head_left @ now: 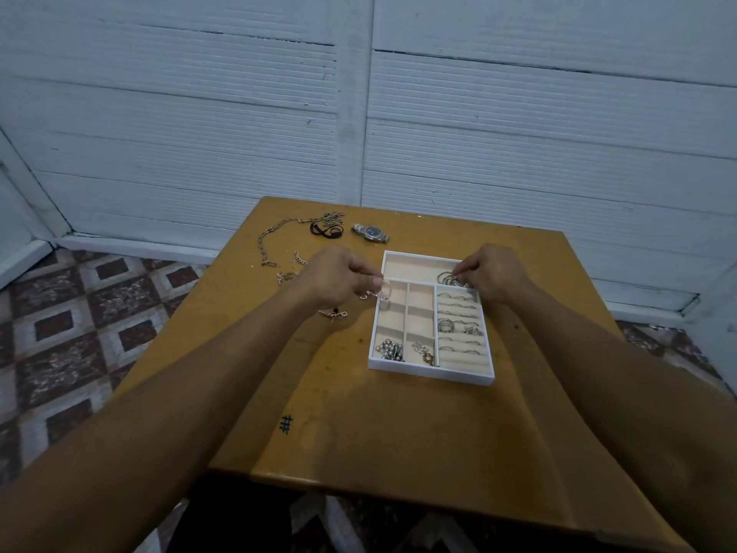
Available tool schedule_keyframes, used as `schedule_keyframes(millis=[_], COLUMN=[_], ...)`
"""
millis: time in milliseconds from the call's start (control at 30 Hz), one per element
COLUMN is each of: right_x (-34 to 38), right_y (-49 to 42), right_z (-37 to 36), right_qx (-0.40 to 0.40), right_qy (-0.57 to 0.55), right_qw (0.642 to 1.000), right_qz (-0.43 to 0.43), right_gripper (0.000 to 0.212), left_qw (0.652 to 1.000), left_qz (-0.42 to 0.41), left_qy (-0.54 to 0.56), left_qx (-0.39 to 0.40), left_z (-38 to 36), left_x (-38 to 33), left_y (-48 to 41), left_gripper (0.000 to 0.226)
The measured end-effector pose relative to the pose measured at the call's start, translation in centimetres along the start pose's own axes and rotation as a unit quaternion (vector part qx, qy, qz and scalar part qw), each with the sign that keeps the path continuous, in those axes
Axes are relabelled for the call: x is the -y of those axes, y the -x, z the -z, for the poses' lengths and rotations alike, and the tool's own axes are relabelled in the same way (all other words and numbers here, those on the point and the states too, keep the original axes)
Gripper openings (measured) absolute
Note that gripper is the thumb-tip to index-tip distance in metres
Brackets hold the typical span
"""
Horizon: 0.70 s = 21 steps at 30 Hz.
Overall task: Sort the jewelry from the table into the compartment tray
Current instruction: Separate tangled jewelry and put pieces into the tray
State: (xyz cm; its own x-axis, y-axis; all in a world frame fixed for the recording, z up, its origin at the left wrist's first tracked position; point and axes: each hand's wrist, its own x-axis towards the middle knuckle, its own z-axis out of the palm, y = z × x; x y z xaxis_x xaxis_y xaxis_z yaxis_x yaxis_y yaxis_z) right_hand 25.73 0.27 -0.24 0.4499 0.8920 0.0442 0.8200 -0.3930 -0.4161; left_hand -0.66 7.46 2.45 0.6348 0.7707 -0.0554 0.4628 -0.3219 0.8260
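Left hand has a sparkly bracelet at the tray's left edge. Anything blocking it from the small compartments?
Nothing visible does. The left hand holds the bracelet at the tray left wall, beside the bare upper small compartments. The right hand is at the bangles, far side.

view: 1 head cam, worn up high
facing: forward and down, table [399, 413] seen close
overlap: none, 1 view only

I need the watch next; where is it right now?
In the head view the wristwatch lies on the table beyond the tray's far left corner, just right of the black hair ties.
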Motion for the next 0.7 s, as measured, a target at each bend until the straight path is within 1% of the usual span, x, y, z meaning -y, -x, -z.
schedule_keyframes(millis=[233, 400, 600, 700], right_x=[-0.4, -0.4, -0.5, -0.6], right_y=[0.3, 0.8, 1.7, 2.4], right_z=[0.3, 1.0, 2.2, 2.6], right_qx=[0.011, 0.009, 0.002, -0.012], right_qy=[0.013, -0.030, -0.066, -0.073], right_qw=[1.000, 0.999, 0.998, 0.997], right_qz=[-0.001, -0.006, 0.018, 0.033], right_gripper=[0.017, 0.022, 0.019, 0.019], left_qw=[1.000, 1.000, 0.999, 0.998], left_qz=[0.009, 0.002, -0.009, -0.028], left_qy=[0.007, 0.012, -0.037, -0.059], left_qx=[0.004, 0.002, -0.001, -0.008], left_z=[-0.5, -1.2, -3.6, -5.5], left_x=[-0.1, -0.9, -3.1, -4.0], left_y=[-0.1, -1.4, -4.4, -6.2], left_gripper=[0.014, 0.012, 0.010, 0.011])
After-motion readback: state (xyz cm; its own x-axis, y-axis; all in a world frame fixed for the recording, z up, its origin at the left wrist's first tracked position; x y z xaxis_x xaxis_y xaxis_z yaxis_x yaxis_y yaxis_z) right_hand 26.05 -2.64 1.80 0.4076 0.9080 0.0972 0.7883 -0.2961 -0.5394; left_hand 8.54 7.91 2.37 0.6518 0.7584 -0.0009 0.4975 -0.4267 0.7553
